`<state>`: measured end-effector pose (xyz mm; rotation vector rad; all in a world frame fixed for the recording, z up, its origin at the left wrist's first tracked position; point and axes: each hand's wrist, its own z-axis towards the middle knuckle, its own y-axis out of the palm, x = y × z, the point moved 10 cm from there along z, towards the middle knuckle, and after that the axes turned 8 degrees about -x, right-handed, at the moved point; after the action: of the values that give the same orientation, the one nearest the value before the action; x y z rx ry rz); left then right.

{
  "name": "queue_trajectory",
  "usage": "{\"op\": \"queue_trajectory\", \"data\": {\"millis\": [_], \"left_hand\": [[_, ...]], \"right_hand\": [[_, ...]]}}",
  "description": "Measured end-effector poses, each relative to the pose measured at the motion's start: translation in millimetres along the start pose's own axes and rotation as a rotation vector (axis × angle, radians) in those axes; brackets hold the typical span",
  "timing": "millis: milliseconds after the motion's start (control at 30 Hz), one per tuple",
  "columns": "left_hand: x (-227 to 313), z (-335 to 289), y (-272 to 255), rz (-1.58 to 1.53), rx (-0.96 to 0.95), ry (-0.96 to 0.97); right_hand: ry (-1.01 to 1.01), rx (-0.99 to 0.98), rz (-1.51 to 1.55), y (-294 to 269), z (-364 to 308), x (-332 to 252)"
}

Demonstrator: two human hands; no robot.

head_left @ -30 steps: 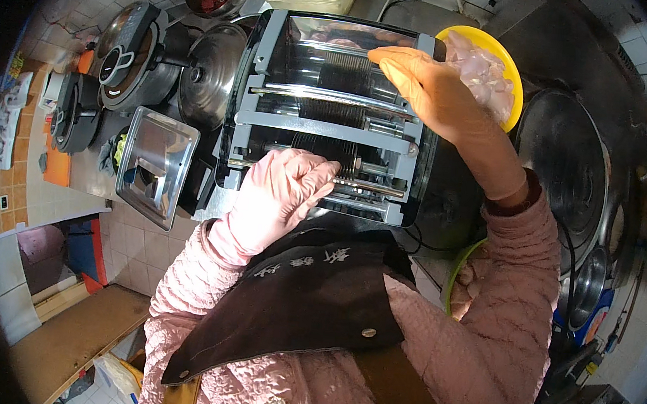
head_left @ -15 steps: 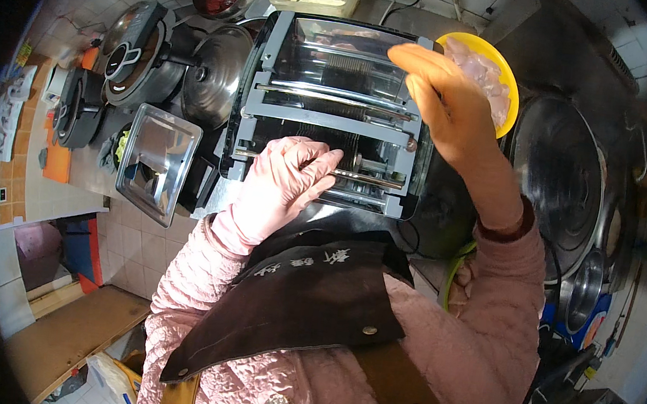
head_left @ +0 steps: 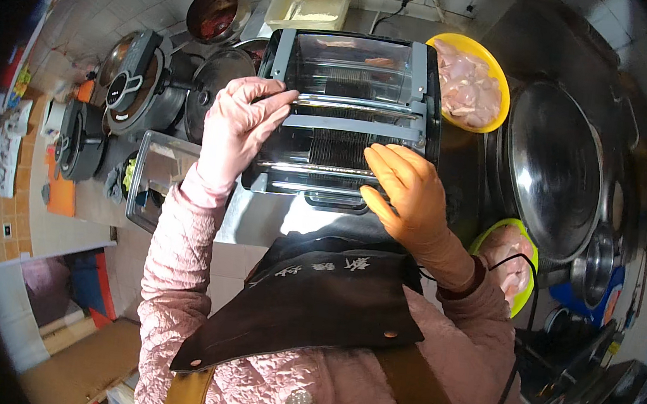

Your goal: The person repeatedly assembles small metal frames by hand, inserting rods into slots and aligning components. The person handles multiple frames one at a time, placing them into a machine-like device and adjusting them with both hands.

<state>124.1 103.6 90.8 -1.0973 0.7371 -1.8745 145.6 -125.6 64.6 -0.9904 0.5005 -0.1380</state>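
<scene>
A slicing machine (head_left: 343, 124) with a grey frame, clear cover, rows of black blades and shiny rods stands in front of me. My left hand (head_left: 239, 120), in a pink glove, is at the machine's left side, its thumb and fingers pinched at the end of the upper metal rod (head_left: 356, 105). In an orange glove, my right hand (head_left: 410, 195) has its fingers above and thumb below the right part of the lower metal rod (head_left: 315, 169). Pale raw meat (head_left: 463, 83) fills a yellow bowl (head_left: 505, 83) behind the machine's right side.
A green bowl (head_left: 525, 299) of pale meat sits near my right forearm. Large round metal lids (head_left: 556, 170) stand at the right. Left of the machine are a clear-sided tray (head_left: 141, 208) and dark cookers (head_left: 84, 144). A pale plastic tub (head_left: 308, 2) stands behind.
My left hand has moved from the lower rod up to the left end of the upper rod. My right hand has come down from beside the yellow bowl to the lower rod.
</scene>
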Motion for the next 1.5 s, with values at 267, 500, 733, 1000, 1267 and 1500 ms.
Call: {"op": "queue_trajectory", "data": {"millis": [267, 500, 733, 1000, 1267, 1500], "left_hand": [[-73.8, 54.5, 10.7, -0.184, -0.378, -0.087], [-51.9, 63.4, 70.1, -0.069, -0.533, 0.346], [-47.6, 53.2, 76.5, 0.077, -0.486, 0.446], [-33.3, 38.8, 74.0, 0.282, -0.297, 0.568], [-60.7, 51.3, 71.8, -0.078, -0.385, 0.333], [-66.0, 49.1, 73.2, -0.300, -0.362, 0.297]], "right_hand": [[0.135, 0.099, -0.205, 28.5, -0.3, -13.5], [0.384, 0.135, -0.117, 23.0, 6.6, 2.6], [0.307, 0.200, -0.118, 19.8, 15.8, -2.8], [0.282, 0.304, -0.114, 13.4, 7.3, -3.3], [0.264, 0.392, -0.196, 6.5, 23.1, 4.4], [0.004, 0.212, -0.301, 19.3, 33.4, -4.6]]}}
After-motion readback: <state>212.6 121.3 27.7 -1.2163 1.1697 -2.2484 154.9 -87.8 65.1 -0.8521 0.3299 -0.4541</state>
